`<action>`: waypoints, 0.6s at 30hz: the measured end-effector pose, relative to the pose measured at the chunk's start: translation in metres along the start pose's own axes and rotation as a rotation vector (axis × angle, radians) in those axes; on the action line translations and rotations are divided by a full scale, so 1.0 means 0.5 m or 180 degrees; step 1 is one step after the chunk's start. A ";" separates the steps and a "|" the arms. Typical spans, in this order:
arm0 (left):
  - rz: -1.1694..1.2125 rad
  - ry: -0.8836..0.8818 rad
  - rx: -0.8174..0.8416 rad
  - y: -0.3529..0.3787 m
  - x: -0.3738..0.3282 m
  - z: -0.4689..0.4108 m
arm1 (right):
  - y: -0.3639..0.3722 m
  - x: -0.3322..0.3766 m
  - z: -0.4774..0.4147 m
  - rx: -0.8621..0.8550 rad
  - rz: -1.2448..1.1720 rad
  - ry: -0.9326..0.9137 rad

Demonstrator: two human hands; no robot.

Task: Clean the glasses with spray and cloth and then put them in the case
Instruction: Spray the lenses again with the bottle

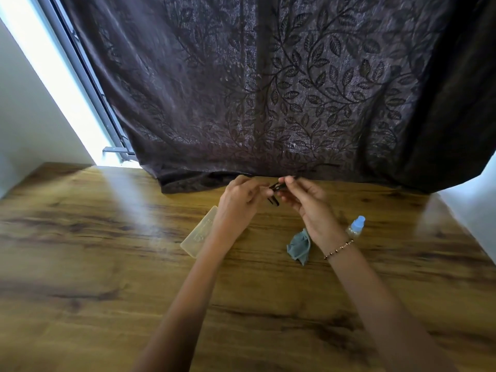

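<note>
The tabletop (80, 264) is wood-look, brown with darker grain streaks, and it's got a couple of bright glare patches from the window. Behind it hangs a dark curtain (268, 89) with a leafy vine pattern, its hem bunched on the far edge of the tabletop. Off to the left there's a strip of bright window (61, 84) with a grey frame, and plain white wall (24, 124) either side.

The glasses (276, 190) are up off the tabletop near the curtain hem, dark frame, held between both hands. Left hand (241, 200) is curled with fingertips pinching one end, right hand (306, 202) pinching the other end, bead bracelet (338, 248) on that wrist.

Case (200, 232) lies flat under the left forearm, pale and translucent. There's some faint marking on it but I can't read it. Crumpled blue-grey cloth (299, 245) sits just beside the right wrist, and the spray (355, 227), a clear bottle with a light blue cap, is on the other side of that wrist.
</note>
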State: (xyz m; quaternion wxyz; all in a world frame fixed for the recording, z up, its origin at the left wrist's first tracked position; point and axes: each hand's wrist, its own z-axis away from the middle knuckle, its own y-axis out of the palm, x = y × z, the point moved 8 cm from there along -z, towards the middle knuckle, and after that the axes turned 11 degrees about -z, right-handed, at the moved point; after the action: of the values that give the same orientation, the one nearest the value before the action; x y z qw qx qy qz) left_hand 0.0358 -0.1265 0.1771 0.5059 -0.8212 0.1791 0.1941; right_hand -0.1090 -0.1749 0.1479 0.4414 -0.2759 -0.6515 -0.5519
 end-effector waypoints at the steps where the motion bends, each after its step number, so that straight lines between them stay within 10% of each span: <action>1: -0.0031 0.0033 -0.0076 -0.006 -0.008 0.003 | 0.007 0.004 0.000 0.0002 0.0262 -0.0168; 12: -0.0306 -0.0301 -0.0699 -0.019 0.003 0.016 | 0.028 0.036 0.017 0.0137 0.1933 -0.0962; 18: 0.0021 -0.0699 -0.0648 0.023 0.062 0.021 | -0.128 0.073 0.029 -0.0475 0.4180 -0.1355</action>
State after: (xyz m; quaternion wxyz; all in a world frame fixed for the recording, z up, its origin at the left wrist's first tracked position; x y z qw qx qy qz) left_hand 0.0554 -0.1250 0.1486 0.4359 -0.8415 0.1048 0.3016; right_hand -0.1837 -0.1808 0.1496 0.5265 -0.7448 -0.3824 -0.1477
